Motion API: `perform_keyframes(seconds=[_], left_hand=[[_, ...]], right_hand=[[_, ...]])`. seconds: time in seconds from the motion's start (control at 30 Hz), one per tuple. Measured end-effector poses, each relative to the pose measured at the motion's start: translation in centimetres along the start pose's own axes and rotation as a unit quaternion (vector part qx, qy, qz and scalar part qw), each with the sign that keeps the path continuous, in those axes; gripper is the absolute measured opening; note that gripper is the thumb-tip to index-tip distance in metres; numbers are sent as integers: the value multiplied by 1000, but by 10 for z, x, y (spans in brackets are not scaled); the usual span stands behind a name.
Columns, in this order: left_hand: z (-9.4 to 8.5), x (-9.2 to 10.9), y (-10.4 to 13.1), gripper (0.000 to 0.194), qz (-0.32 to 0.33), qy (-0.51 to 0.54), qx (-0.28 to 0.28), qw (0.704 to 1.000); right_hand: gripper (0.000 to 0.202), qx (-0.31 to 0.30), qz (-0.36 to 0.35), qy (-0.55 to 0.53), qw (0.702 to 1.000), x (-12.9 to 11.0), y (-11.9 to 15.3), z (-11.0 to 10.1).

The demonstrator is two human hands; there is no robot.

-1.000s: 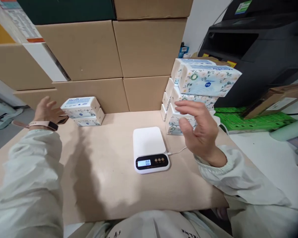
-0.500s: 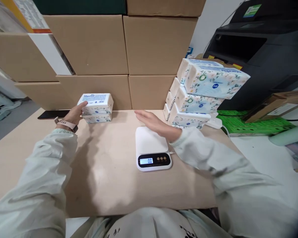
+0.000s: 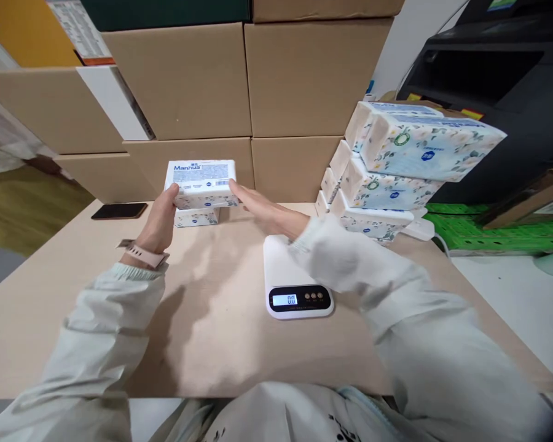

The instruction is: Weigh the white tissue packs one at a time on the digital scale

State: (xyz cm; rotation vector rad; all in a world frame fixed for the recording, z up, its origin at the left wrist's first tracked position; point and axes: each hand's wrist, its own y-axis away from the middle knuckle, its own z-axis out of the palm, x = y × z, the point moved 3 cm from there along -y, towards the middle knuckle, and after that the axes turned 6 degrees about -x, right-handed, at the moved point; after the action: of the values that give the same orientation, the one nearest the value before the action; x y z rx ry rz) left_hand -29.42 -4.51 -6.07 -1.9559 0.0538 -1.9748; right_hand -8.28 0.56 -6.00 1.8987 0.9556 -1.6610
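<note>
Between my two hands is a white tissue pack [image 3: 201, 178] with blue "Manhua" print, raised above a second tissue pack [image 3: 196, 217] on the table. My left hand [image 3: 160, 216] grips its left end, thumb on the near corner and a pink watch band at the wrist. On the right end, my right hand [image 3: 262, 207] presses with the thumb side; its other fingers are partly hidden behind the pack. Below my right forearm, a white digital scale [image 3: 299, 302] reads 0.0, its plate partly covered by the sleeve.
Several floral tissue packs [image 3: 391, 166] are stacked at the right. Cardboard boxes [image 3: 179, 86] form a wall along the back. A dark phone [image 3: 118, 211] lies at the table's left. Beyond the right edge are a green crate [image 3: 502, 234] and a black machine [image 3: 479, 80]. A person's clothing [image 3: 23, 202] shows at far left.
The upper tissue pack has been lifted off the lower one. My right hand has moved left from above the scale to the pack's right end. A person has come into view at left.
</note>
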Motion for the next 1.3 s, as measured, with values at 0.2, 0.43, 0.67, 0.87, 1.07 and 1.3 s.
perform_keyframes(seconds=[0.2, 0.43, 0.67, 0.87, 1.07, 1.3], left_hand=[[78, 25, 91, 50, -7, 52, -240, 969], [120, -27, 128, 53, -92, 19, -343, 935], [120, -41, 137, 55, -131, -5, -336, 932], [79, -69, 154, 64, -79, -29, -113, 990], [65, -79, 162, 60, -98, 55, -40, 993], [65, -79, 161, 54, -87, 68, -36, 993]], right_hand=[[57, 62, -20, 133, 989, -28, 162, -26], [61, 142, 56, 144, 978, 31, 238, -33], [57, 176, 73, 94, 977, 69, 239, -37], [43, 479, -78, 162, 859, 88, 263, -54], [44, 554, -130, 194, 799, 89, 270, -61], [48, 529, -116, 206, 815, 87, 266, -53]])
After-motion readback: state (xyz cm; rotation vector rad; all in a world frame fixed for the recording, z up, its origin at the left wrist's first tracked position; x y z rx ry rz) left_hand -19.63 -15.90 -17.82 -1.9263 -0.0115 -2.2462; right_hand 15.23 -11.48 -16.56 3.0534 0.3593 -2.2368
